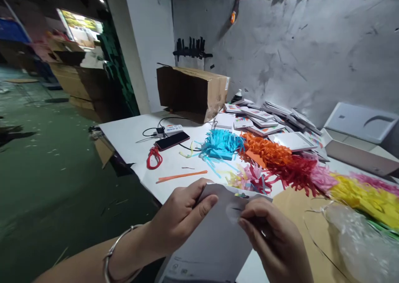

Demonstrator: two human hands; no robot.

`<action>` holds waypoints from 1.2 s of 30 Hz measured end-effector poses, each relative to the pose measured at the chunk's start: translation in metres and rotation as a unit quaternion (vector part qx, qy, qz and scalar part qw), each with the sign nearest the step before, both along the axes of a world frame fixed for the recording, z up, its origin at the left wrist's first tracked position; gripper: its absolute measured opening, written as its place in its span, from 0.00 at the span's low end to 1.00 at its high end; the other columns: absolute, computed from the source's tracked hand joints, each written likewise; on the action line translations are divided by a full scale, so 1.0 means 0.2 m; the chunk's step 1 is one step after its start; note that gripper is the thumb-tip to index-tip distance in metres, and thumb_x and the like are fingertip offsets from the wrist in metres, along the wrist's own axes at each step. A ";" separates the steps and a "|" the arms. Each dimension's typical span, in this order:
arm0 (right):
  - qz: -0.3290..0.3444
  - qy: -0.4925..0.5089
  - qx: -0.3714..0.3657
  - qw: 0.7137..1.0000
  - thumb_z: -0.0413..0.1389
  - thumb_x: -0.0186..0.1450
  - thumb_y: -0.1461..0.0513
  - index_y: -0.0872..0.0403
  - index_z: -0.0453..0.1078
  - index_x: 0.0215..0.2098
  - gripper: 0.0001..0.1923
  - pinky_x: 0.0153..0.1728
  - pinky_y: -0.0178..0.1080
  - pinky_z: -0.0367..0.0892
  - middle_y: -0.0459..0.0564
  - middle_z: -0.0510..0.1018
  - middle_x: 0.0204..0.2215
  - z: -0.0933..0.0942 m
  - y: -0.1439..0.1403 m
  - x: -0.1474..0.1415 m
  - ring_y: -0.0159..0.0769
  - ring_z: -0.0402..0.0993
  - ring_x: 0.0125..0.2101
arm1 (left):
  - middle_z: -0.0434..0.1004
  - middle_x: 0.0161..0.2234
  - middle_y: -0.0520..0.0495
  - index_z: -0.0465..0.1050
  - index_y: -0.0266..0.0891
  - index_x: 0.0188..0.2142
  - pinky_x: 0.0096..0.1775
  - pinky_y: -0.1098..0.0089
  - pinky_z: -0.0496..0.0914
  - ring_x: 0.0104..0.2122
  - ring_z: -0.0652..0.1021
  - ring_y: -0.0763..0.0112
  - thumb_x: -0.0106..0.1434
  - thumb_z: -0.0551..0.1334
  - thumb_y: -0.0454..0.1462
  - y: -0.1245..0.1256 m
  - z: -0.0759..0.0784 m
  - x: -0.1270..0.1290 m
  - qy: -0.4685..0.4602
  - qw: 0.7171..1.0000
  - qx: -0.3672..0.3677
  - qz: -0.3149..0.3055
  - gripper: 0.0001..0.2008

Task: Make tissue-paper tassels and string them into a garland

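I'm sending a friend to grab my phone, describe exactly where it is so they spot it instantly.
Start at the big cardboard box by the wall on the white table. Just in front lies the phone, flat, beside a white power strip. It is the only dark, glossy slab; a red cord lies beside it.

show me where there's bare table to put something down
Bare white table lies left of the black phone and between the red cord loop, the orange paper strip and the left hand. Crowded: coloured shredded-paper piles and stacked white packets fill the right side.
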State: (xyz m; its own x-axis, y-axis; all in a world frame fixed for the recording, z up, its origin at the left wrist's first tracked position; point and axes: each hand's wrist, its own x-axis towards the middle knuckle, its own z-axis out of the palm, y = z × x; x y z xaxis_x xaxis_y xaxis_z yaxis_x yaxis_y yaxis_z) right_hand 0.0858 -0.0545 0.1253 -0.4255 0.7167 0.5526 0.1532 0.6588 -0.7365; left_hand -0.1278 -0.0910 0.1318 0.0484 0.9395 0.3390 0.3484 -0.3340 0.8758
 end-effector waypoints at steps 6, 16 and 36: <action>-0.021 -0.032 0.001 0.999 0.55 0.69 0.64 0.51 0.68 0.36 0.03 0.28 0.29 0.68 0.45 0.72 0.29 0.01 -0.04 0.15 0.30 0.72 0.29 | 0.71 0.26 0.52 0.67 0.40 0.34 0.24 0.75 0.65 0.24 0.71 0.72 0.70 0.56 0.47 0.03 -0.01 0.13 -0.045 0.997 -0.032 -0.049 0.15; -0.163 -0.043 0.129 0.977 0.56 0.68 0.67 0.51 0.68 0.39 0.05 0.29 0.28 0.69 0.45 0.76 0.31 -0.04 -0.09 0.19 0.28 0.74 0.28 | 0.72 0.27 0.50 0.70 0.40 0.35 0.23 0.75 0.67 0.24 0.72 0.71 0.69 0.57 0.51 0.03 -0.02 0.25 -0.080 0.991 -0.072 -0.077 0.16; -0.303 0.010 0.103 0.947 0.56 0.70 0.60 0.49 0.69 0.54 0.15 0.44 0.38 0.73 0.52 0.74 0.46 -0.09 -0.05 0.23 0.39 0.75 0.46 | 0.79 0.31 0.47 0.73 0.41 0.42 0.28 0.73 0.75 0.29 0.79 0.66 0.64 0.64 0.52 0.02 -0.11 0.33 -0.238 0.957 -0.150 -0.075 0.18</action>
State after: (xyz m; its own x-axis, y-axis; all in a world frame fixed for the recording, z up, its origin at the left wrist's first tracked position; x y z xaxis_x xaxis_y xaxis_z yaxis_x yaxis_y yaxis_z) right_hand 0.1310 -0.0645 0.1069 0.0424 0.7026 0.7104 0.5364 0.5839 -0.6094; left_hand -0.0609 -0.0868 0.1092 0.0973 0.9926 0.0723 -0.1461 -0.0576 0.9876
